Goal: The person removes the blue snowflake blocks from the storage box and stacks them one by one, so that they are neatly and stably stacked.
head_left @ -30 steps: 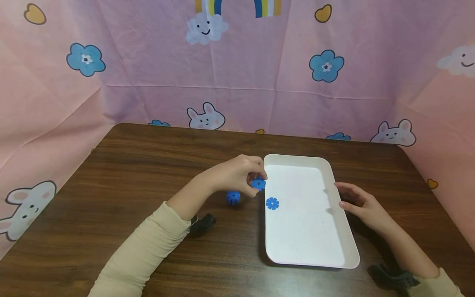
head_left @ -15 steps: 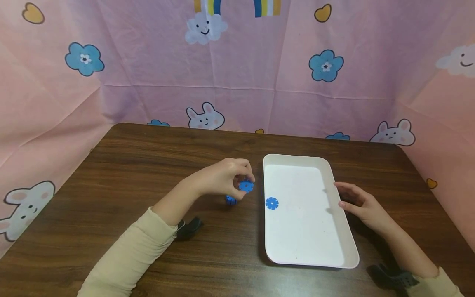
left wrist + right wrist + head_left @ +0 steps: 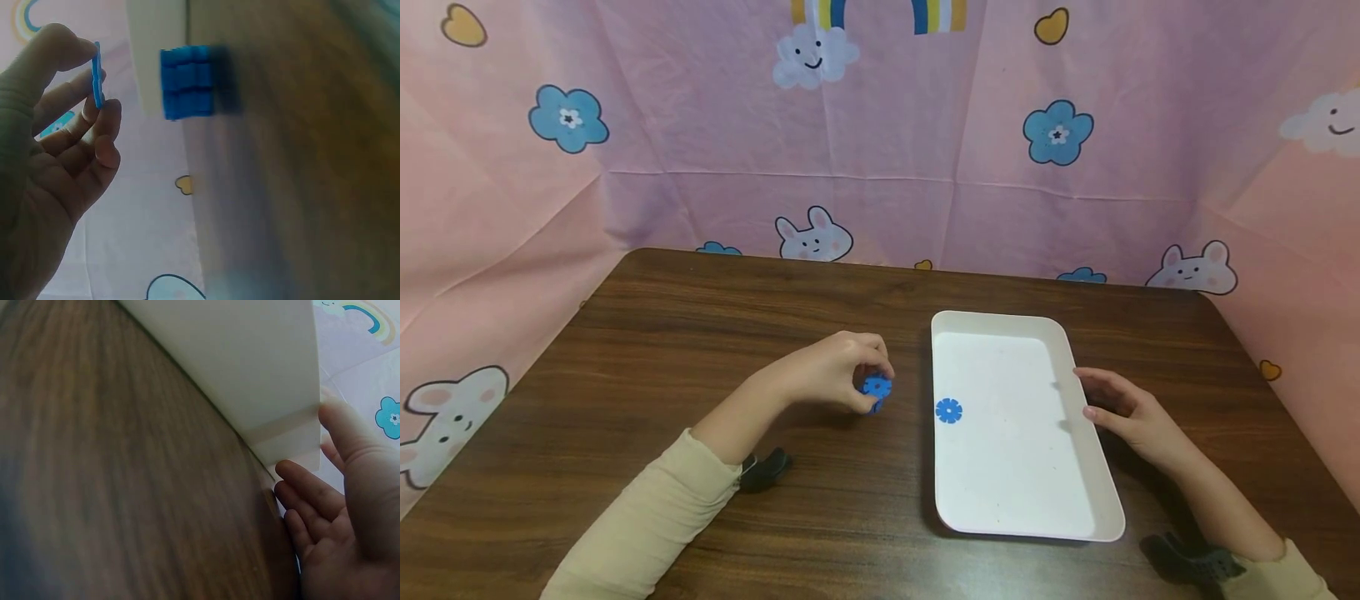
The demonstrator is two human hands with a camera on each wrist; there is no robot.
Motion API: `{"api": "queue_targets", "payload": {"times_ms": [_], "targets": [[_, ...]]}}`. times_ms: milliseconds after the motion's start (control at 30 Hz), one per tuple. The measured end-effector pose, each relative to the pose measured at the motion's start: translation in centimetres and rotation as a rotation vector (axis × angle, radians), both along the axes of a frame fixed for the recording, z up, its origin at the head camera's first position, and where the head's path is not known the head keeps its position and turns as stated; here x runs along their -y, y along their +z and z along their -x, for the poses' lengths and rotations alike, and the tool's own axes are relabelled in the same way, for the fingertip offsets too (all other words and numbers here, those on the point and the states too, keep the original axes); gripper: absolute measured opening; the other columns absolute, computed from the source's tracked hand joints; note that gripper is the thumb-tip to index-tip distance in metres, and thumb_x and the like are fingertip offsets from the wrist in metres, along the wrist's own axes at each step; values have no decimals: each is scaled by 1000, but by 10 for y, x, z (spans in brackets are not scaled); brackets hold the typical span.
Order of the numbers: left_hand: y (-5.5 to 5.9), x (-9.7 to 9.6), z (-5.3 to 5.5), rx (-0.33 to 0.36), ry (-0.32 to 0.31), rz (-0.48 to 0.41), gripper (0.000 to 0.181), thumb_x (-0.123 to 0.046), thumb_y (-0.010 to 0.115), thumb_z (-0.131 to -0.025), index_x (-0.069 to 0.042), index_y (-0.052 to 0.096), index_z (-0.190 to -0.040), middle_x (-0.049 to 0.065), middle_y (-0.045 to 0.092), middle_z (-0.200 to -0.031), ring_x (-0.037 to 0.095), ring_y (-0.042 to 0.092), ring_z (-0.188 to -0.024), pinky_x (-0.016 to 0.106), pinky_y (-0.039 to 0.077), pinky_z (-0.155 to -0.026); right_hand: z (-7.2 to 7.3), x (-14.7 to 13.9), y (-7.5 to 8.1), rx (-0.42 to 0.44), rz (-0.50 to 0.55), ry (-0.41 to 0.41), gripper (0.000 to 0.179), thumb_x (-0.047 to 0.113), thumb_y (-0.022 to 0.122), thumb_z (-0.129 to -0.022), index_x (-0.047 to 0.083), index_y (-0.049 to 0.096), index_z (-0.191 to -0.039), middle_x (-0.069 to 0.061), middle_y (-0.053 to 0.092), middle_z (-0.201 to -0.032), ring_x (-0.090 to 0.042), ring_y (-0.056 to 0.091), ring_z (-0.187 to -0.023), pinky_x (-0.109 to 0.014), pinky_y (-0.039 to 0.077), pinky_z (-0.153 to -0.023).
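My left hand (image 3: pixel 827 371) pinches a blue notched disc (image 3: pixel 878 385) between thumb and fingers, left of the white tray (image 3: pixel 1022 527). Edge-on in the left wrist view, this disc (image 3: pixel 97 75) is apart from a short stack of blue discs (image 3: pixel 187 82) standing on the table. From the head, the held disc and thumb hide most of that stack. Another blue disc (image 3: pixel 949 411) lies inside the tray by its left wall. My right hand (image 3: pixel 1138 425) touches the tray's right side, its thumb (image 3: pixel 344 425) at the rim and fingers near the outer wall.
A brown wooden table (image 3: pixel 700 317) carries everything. Patterned pink cloth (image 3: pixel 887 125) hangs behind it and on both sides. A black strap part (image 3: pixel 765 469) juts out below the left wrist, and a similar dark one (image 3: pixel 1191 560) below the right.
My left hand has moved left and slightly down, away from the tray, bringing the held disc over the stack. The right hand stays at the tray's side.
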State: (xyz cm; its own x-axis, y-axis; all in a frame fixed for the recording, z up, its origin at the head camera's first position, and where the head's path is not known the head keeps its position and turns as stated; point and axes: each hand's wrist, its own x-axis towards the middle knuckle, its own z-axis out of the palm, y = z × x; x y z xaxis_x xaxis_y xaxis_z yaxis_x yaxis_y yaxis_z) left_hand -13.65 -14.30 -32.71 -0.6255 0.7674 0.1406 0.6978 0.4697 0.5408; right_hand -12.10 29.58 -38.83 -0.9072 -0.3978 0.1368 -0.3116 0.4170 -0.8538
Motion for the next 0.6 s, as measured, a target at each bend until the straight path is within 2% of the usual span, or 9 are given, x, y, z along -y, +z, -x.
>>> {"api": "queue_targets", "payload": {"times_ms": [200,367,600], "targets": [[-8,5,1,14,11,23,28,-13,78,-74,-6,71,-101,-2,57,-99,13,55,-84,30,52,-75,0,0,1,-7,9,9,48,0,62,-90,-2,46,-136,15,53,-122,2,54,-106,-17,46,-82],[-9,7,3,-5,25,47,29,-16,79,-74,-8,71,-101,-3,58,-99,16,54,-88,30,49,-79,0,0,1,-13,12,11,48,0,62,-90,-1,46,-136,15,54,-122,1,54,-105,-17,46,-82],[-12,8,4,-4,18,55,28,-17,79,-75,-8,72,-100,-5,58,-98,14,52,-91,30,47,-82,0,0,1,-14,12,7,48,0,62,-90,-1,46,-136,14,54,-122,1,55,-105,-16,46,-82]]}}
